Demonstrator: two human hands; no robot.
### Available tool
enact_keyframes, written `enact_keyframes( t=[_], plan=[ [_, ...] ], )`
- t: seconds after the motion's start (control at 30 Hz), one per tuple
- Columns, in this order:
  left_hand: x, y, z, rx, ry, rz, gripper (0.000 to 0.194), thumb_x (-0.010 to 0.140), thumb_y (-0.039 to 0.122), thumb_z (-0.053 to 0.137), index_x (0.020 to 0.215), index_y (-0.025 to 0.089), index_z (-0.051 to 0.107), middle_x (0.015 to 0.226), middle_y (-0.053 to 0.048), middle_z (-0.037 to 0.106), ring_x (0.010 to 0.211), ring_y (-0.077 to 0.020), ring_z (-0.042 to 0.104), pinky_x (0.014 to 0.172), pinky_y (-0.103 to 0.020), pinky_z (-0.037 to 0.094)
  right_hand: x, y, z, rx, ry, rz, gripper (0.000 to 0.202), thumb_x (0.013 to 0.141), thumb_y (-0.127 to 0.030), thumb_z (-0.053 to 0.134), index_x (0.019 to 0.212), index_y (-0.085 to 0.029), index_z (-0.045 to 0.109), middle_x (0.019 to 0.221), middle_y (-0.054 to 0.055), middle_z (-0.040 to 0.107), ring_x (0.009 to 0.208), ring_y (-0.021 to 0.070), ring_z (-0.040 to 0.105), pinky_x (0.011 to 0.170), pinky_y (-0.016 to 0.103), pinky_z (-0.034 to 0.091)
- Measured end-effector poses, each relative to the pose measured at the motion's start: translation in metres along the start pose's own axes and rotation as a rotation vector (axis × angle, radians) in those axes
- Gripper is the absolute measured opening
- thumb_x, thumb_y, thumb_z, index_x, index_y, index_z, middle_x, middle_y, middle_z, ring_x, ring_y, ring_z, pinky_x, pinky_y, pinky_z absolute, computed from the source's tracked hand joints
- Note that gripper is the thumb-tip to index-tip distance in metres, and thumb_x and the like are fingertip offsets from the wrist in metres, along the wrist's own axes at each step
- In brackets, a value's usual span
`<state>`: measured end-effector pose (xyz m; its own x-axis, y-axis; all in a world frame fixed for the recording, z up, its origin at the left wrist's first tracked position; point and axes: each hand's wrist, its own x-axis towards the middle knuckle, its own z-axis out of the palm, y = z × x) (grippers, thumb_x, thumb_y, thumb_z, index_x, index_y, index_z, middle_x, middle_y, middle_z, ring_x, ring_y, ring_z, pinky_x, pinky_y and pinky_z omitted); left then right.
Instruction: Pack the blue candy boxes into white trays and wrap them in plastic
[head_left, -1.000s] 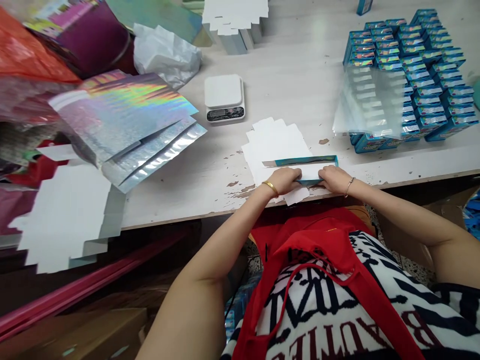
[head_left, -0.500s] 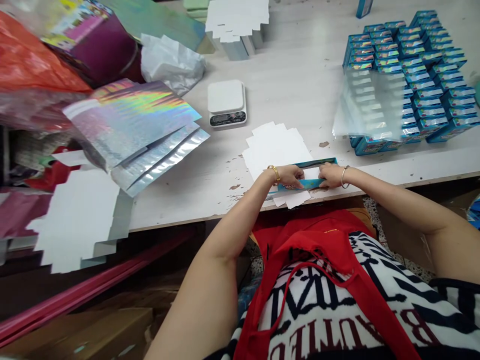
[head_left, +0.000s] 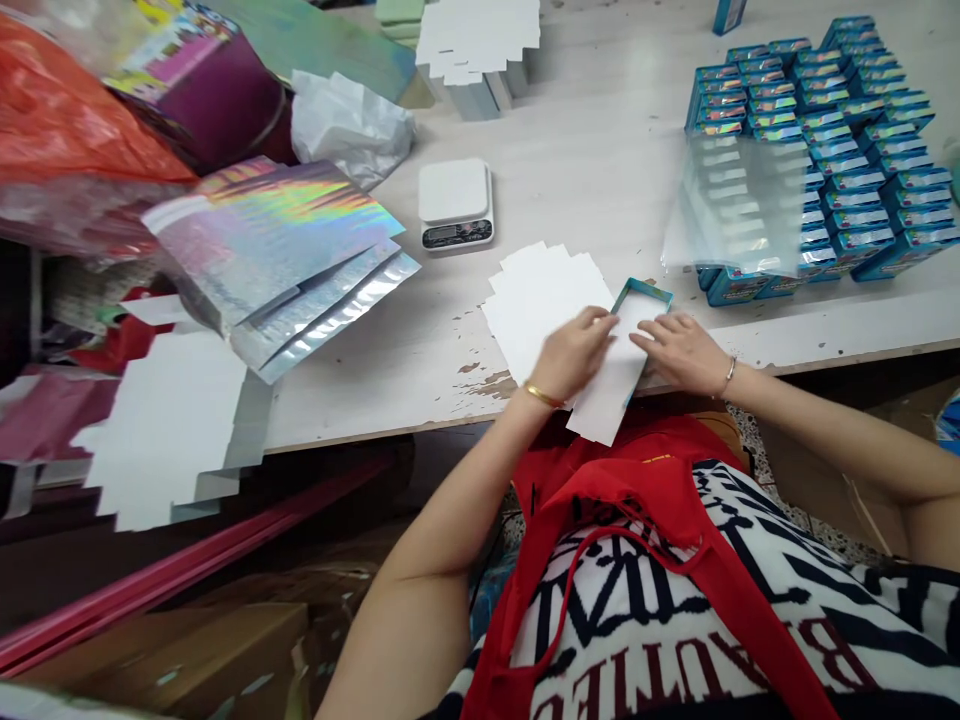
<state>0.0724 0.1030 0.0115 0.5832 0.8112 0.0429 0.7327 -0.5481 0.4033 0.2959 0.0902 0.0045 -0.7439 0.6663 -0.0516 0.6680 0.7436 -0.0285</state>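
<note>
A cardboard box [head_left: 619, 365], white inside with a blue printed rim, lies at the table's front edge, tilted lengthwise toward me. Its far end has walls standing up, while a white flap extends over the edge at the near end. My left hand [head_left: 576, 352] is closed on the left wall, thumb and fingers pinched near the rim. On the opposite side my right hand [head_left: 684, 352] grips the right wall, its fingertips reaching over the inner face. Flat white box blanks [head_left: 544, 300] lie beneath and left of my left hand.
Rows of blue boxes [head_left: 859, 215] stand at the right, a clear plastic sheet [head_left: 739, 215] over some. A white scale [head_left: 454, 200] sits mid-table. Stacked blanks [head_left: 480, 40] stand behind it. Shiny holographic bags [head_left: 292, 250] and more blanks [head_left: 165, 420] occupy the left.
The box has turned from lying crosswise to pointing toward me, its white inside now facing up. Both hands have shifted onto its side walls, and the right fingers have spread somewhat.
</note>
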Motion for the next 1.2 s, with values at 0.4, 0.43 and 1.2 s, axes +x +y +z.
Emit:
enact_keyframes(
  t=[0.4,0.43,1.2],
  plan=[
    [-0.027,-0.041,0.018,0.137,-0.331,0.454,0.028,0.088,0.025,0.063,0.116,0.023,0.066,0.142,-0.01,0.055,0.146,-0.0314,0.029,0.118,-0.057,0.027,-0.029,-0.024,0.052,0.254,0.122,-0.005,0.038,0.1,-0.043,0.038,0.088,-0.015,0.062,0.098,0.013,0.059,0.089,0.0233,0.046,0.079,0.034,0.035],
    [-0.024,-0.036,0.023,0.106,-0.293,0.446,0.023,0.089,0.027,0.061,0.111,0.022,0.067,0.136,-0.01,0.059,0.145,-0.0311,0.032,0.118,-0.057,0.028,-0.03,-0.018,0.052,0.266,0.14,-0.004,0.038,0.101,-0.041,0.037,0.089,-0.015,0.062,0.098,0.013,0.059,0.09,0.0232,0.047,0.08,0.035,0.036],
    [-0.022,-0.015,0.068,-0.367,0.06,0.324,0.034,0.099,0.034,0.043,0.125,0.018,0.058,0.135,-0.015,0.058,0.142,-0.0269,0.038,0.116,-0.054,0.035,-0.053,-0.018,0.095,0.455,0.359,0.009,0.047,0.101,-0.035,0.032,0.141,-0.017,0.048,0.15,0.014,0.045,0.125,0.0271,0.046,0.103,0.05,0.042]
  ],
)
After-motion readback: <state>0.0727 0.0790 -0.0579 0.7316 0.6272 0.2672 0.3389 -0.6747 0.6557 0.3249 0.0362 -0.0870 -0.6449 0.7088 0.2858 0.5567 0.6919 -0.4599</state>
